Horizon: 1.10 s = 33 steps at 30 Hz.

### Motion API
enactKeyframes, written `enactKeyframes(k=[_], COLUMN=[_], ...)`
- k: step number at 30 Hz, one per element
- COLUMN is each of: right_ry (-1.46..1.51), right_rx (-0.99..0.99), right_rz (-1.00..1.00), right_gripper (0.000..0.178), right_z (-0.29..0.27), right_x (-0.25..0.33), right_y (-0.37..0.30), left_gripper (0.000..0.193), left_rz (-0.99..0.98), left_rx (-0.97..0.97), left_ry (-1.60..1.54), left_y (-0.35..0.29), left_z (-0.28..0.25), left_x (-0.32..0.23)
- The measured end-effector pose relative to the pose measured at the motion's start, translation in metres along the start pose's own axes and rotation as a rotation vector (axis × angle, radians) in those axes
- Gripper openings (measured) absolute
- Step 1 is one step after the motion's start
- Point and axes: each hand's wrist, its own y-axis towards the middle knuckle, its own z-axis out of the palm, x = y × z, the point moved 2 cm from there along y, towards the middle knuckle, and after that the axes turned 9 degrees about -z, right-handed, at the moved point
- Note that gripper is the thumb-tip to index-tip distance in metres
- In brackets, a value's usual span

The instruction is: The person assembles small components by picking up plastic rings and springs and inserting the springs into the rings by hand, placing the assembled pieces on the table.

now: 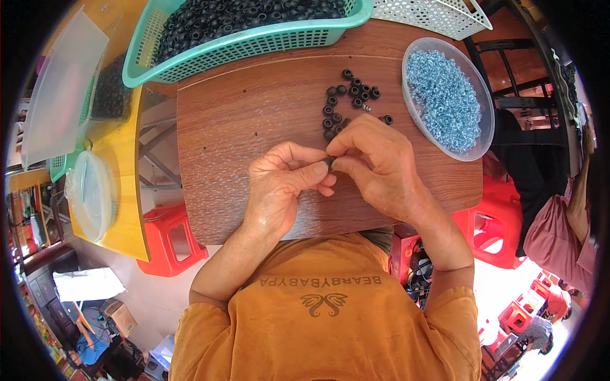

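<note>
Over the front half of a brown wooden table [222, 140], my two hands meet at a small black part [330, 161], which looks like one of the black caps. My left hand [283, 174] pinches it between thumb and fingers. From the other side my right hand [375, 162] grips the same part with thumb and index finger. Just beyond my fingers lies a loose group of small round black caps with hollow centres [356, 92], along with a tiny pale spring-like piece [366, 108]. My fingers partly hide the held part.
A teal basket [254, 47] heaped with black caps stands at the far edge. At the right is a round clear tub [413, 105] of small bluish transparent pieces. A white basket [426, 19] sits behind it. Red stools [166, 238] flank the table; a yellow table [127, 184] adjoins at left.
</note>
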Motion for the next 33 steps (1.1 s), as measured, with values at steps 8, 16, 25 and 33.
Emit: enactKeyframes(k=[8,16,25,33], right_ry=[-0.068,-0.156,0.034,-0.149], right_rx=[-0.079,-0.121,-0.190,-0.183], right_rz=[-0.056,-0.165,-0.019,-0.149], right_gripper=[0.021,0.022,0.028,0.031], right_z=[0.003,0.009,0.013,0.016], right_x=[0.001,0.008,0.006,0.007], right_y=[-0.010,-0.015,-0.024,-0.021], left_gripper=[0.010,0.028,0.029,0.033], left_rz=[0.052,0.117,0.066,0.096], left_rx=[0.017,-0.042,-0.044,-0.070], left_ry=[-0.038,-0.086,-0.202,-0.209], left_y=[-0.003,-0.004,0.002,0.006], left_z=[-0.001,0.013,0.002,0.005], left_x=[0.008,0.004,0.013,0.009])
